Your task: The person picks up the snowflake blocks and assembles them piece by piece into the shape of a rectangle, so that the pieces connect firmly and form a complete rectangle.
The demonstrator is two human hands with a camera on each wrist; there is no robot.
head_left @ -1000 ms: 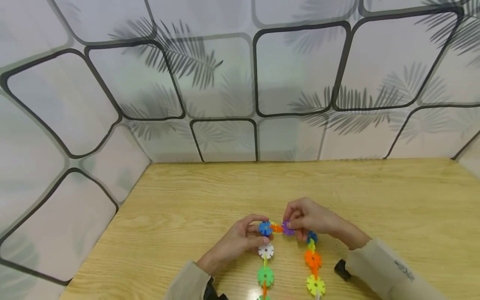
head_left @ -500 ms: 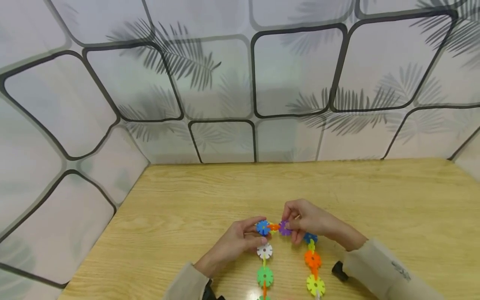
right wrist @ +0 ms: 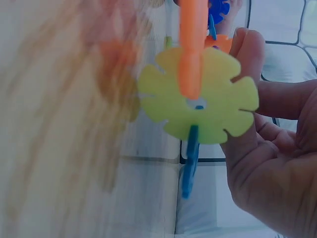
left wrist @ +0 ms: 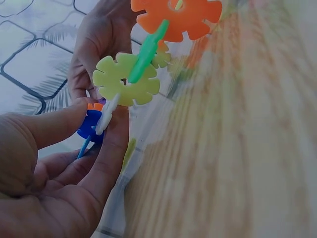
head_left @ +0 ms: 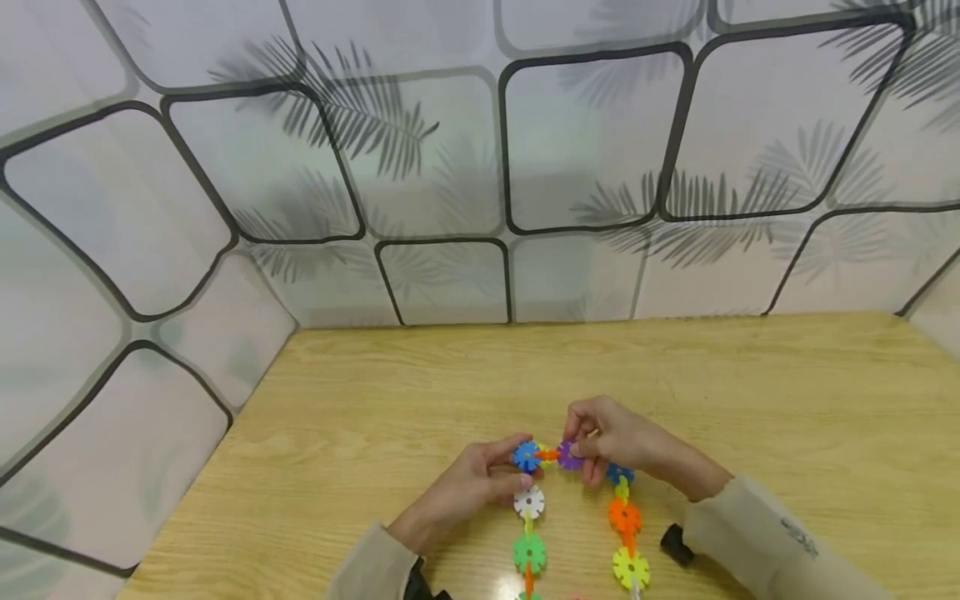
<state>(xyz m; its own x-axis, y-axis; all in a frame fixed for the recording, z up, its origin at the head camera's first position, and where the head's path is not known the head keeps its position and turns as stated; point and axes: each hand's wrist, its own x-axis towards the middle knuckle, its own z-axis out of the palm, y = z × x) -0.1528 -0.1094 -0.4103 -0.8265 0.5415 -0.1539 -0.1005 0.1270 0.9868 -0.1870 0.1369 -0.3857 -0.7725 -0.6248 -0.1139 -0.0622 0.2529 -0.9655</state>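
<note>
My left hand (head_left: 465,483) holds a blue notched disc (head_left: 527,455) between thumb and fingers. My right hand (head_left: 618,437) pinches a purple notched disc (head_left: 568,455) by thumb and fingertips. Between them an orange disc (head_left: 548,455), seen nearly edge-on, bridges blue and purple. Below the left hand hangs a strand with a white disc (head_left: 529,502) and a green disc (head_left: 530,552). Beneath the right hand another strand has a blue disc (head_left: 619,474), an orange disc (head_left: 625,517) and a yellow disc (head_left: 631,568). Fingers partly cover the held discs.
A wooden table (head_left: 375,392) lies under the hands, backed by a patterned cloth wall (head_left: 442,192) with another on the left. A black wrist strap piece (head_left: 677,546) sits by the right sleeve. Both strands run out of the head view at the bottom.
</note>
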